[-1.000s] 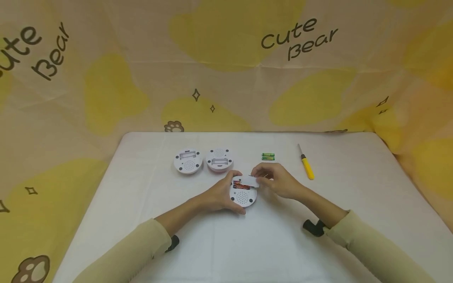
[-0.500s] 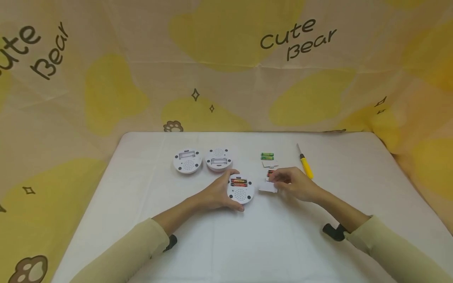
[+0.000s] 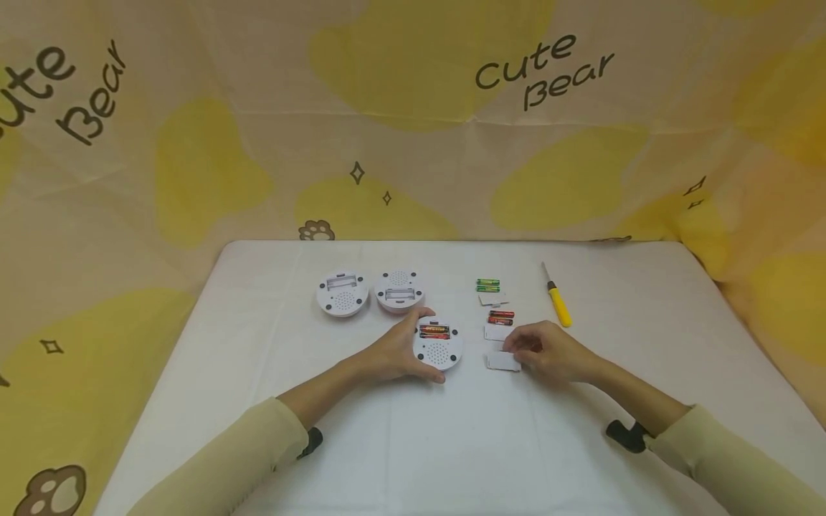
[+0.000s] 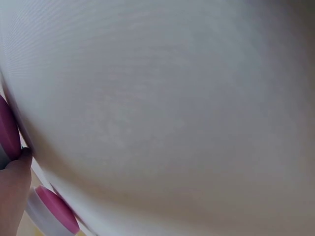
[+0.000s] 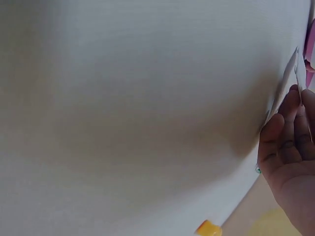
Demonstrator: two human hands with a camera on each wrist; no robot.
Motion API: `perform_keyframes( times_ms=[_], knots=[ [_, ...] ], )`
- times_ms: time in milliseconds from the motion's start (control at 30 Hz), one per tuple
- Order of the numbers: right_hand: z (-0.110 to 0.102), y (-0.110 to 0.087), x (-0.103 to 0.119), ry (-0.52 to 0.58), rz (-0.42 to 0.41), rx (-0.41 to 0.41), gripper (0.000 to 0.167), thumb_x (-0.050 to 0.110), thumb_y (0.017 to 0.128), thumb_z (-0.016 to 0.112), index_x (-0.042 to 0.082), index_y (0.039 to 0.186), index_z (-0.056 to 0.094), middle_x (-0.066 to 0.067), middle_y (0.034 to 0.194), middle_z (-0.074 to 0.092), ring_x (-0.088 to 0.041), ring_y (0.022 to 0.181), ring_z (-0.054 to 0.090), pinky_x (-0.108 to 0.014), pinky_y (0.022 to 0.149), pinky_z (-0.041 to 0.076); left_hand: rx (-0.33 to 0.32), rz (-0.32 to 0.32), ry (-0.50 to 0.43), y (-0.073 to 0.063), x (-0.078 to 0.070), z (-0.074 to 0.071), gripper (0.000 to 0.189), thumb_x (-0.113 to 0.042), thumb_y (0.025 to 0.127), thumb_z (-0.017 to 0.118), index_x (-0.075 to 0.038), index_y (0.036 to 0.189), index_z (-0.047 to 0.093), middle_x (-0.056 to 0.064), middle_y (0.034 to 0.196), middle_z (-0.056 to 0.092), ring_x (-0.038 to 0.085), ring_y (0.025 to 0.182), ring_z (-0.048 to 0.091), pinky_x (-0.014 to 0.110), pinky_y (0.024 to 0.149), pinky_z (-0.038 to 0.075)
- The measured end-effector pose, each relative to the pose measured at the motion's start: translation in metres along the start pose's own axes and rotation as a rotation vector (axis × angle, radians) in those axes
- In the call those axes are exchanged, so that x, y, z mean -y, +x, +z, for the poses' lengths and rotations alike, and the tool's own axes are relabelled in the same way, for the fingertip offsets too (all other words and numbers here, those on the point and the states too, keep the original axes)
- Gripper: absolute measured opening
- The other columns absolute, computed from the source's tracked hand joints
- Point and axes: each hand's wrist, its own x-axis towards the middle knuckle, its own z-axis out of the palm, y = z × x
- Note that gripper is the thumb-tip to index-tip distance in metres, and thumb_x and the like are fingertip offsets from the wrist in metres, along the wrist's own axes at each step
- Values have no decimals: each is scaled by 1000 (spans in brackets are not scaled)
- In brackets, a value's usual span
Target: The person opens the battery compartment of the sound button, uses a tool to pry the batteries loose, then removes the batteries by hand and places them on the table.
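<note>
My left hand (image 3: 390, 355) grips a round white device (image 3: 439, 355) by its left side, thumb and fingers spread round the rim. Its underside faces up, and red batteries (image 3: 434, 332) sit in its uncovered compartment. To the right, my right hand (image 3: 551, 351) pinches a white battery cover (image 3: 502, 361) by its right end, low over the table. The right wrist view shows the cover (image 5: 291, 73) tilted between thumb and fingers. Part of my left hand (image 4: 17, 189) touches the pink-and-white device (image 4: 7, 130) in the left wrist view.
Two more round devices (image 3: 342, 295) lie upside down at the back left, their compartments uncovered. Right of centre are green batteries (image 3: 488, 285), a white cover (image 3: 493, 300), red batteries (image 3: 500, 317) and another cover (image 3: 495, 332). A yellow-handled screwdriver (image 3: 559, 304) lies farther right.
My right hand has lifted the battery cover off the device and carried it right and nearer to me, exposing the batteries. My left hand and the device have shifted slightly left.
</note>
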Motion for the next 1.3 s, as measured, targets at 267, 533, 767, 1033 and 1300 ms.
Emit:
perform_keyframes(
  times_ms=[267,533,767,1033,1300],
  knots=[
    [4,-1,-7,-147,-61,-21,15,0,90,69,8,102,72,3,97,68,-14,85,58,-23,77,51,-1,-11,-10,0,0,0,113,-27,63,96,-11,151,26,1,128,52,16,116,50,38,107,34],
    [6,-1,-6,-224,-95,-38,18,-1,89,69,11,102,72,4,100,68,-14,87,57,-26,78,51,-1,-19,-11,-1,-2,-1,112,-28,64,95,-11,151,25,3,130,52,17,117,50,41,107,35],
    [2,-3,-2,-260,-93,-61,16,3,90,69,12,104,72,6,99,68,-13,88,57,-27,79,52,1,-19,-22,0,-1,0,113,-27,64,95,-11,151,25,2,130,52,16,117,50,40,107,34],
    [-33,4,-13,-493,35,-319,32,14,96,64,4,126,62,-17,121,63,-35,105,60,-54,88,50,5,-16,-16,-1,-1,-1,112,-27,64,96,-12,150,27,2,129,53,17,117,51,41,106,35],
    [-49,15,-31,-541,248,-338,63,24,99,57,5,153,33,-31,142,42,-52,119,49,-65,97,40,8,-8,-13,0,1,-1,114,-28,63,96,-12,151,26,2,131,52,16,120,51,40,109,33]
  ],
)
